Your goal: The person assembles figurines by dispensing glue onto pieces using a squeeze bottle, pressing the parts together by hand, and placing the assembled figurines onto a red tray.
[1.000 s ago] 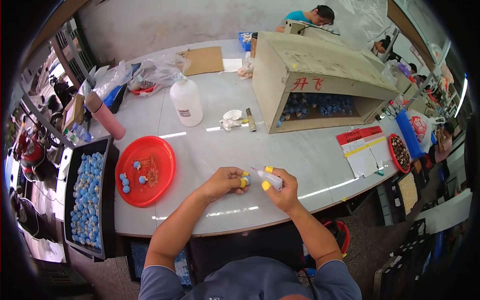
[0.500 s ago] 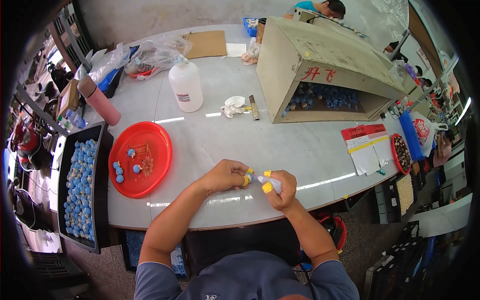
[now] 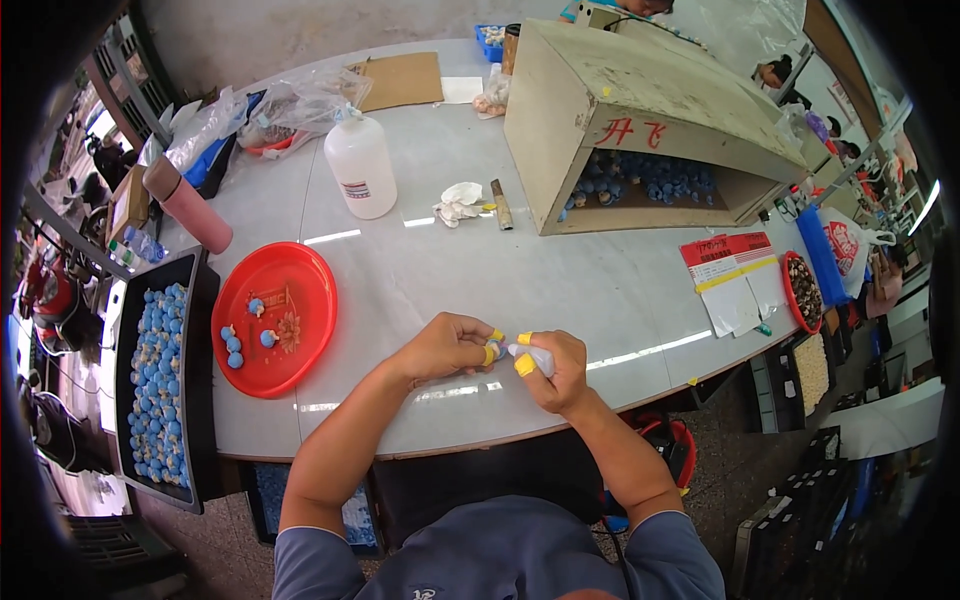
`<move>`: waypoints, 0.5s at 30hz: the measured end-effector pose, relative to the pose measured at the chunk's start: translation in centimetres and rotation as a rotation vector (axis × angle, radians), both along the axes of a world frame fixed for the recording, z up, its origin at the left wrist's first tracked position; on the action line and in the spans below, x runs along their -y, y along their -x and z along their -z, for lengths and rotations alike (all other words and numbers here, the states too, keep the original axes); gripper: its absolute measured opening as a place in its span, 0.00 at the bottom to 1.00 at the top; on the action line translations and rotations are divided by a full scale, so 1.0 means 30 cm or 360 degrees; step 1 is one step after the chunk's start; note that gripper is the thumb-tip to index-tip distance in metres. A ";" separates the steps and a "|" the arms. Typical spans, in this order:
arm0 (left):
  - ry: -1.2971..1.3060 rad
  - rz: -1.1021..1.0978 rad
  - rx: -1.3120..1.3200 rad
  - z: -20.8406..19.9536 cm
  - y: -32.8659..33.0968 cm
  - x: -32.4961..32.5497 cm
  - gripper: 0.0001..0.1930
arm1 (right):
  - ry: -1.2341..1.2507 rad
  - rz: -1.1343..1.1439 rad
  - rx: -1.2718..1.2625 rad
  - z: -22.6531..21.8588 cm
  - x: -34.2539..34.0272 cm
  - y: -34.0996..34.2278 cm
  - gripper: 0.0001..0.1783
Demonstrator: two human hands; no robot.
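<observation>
My left hand (image 3: 447,347) is closed in a pinch above the table, with yellow tape on the thumb and fingertip. Between those fingers is a small blue-and-white piece (image 3: 502,347), mostly hidden. My right hand (image 3: 564,375), also with yellow-taped fingers, grips a small whitish squeeze bottle (image 3: 540,360). Its nozzle points left at the piece, very close; whether they touch I cannot tell. Left of my hands lies a red round tray (image 3: 290,365) with several blue balls (image 3: 268,338) on it.
A black bin (image 3: 205,400) of blue balls stands at the far left. Behind are a pink flask (image 3: 190,205), a large white bottle (image 3: 360,165) and crumpled tissue (image 3: 460,204). A beige open-fronted box (image 3: 560,130) holds blue pieces at the back right, near papers (image 3: 735,290).
The bottle's nozzle has come slightly nearer the piece in my left hand. Both hands keep their grips. The whole view has shifted a little.
</observation>
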State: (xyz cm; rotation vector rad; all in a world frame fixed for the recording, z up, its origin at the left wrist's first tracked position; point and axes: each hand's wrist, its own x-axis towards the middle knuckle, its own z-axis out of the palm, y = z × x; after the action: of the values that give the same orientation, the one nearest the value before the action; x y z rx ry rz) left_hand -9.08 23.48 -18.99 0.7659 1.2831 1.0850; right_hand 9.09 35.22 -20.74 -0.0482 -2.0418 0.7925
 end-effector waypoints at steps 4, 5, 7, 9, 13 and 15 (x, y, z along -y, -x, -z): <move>0.0025 -0.0051 0.0051 0.002 -0.003 -0.004 0.18 | -0.0133 0.0096 -0.0030 -0.002 0.004 -0.002 0.10; 0.0027 -0.0048 0.0050 0.006 -0.001 -0.004 0.18 | -0.0197 0.0114 -0.0062 -0.002 0.006 0.001 0.10; 0.0011 -0.0078 0.0102 0.014 0.003 -0.004 0.19 | -0.0241 0.0138 -0.0048 0.002 0.010 0.000 0.10; 0.0017 -0.0084 0.0116 0.019 0.005 -0.005 0.19 | -0.0286 0.0162 -0.0034 0.002 0.012 0.000 0.10; 0.0027 -0.0120 0.0126 0.019 0.000 -0.004 0.19 | -0.0342 0.0177 -0.0037 -0.001 0.015 0.000 0.11; 0.0031 -0.0127 0.0121 0.025 -0.001 -0.005 0.19 | -0.0356 0.0185 -0.0050 0.001 0.015 -0.001 0.11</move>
State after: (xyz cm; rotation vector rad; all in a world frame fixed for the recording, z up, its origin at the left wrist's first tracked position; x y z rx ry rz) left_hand -9.05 23.64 -19.74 0.6578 1.2664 1.1534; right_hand 9.13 34.78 -20.77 -0.0274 -2.0657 0.4872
